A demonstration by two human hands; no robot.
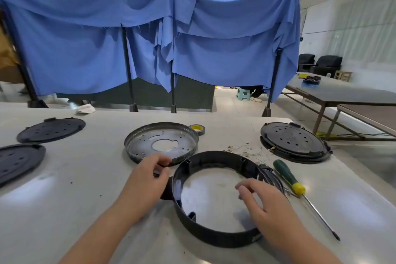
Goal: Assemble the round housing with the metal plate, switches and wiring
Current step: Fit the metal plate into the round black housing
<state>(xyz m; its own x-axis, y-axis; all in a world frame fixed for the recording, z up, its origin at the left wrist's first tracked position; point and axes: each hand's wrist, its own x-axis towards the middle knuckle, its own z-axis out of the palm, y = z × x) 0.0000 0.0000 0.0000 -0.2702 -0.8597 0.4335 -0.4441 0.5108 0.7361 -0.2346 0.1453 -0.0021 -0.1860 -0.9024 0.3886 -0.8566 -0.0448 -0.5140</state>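
Black plastic ring housing (216, 240), perforated round metal plate (150, 137)

The metal plate (161, 142) lies behind the round housing (214, 197), with the screwdriver (300, 191) to the right.

Screwdriver (289, 178): green and yellow handle, lying just past my right hand, tip toward me.
Tape roll (198, 129): black with a yellow core, well beyond my left hand.
Black covers: two (51, 129) (19, 161) far off my left hand, one (294, 141) beyond my right.
Blue cloth (150, 34): hung over stands across the table.
White rag (85, 109): crumpled, perhaps paper, far left edge.
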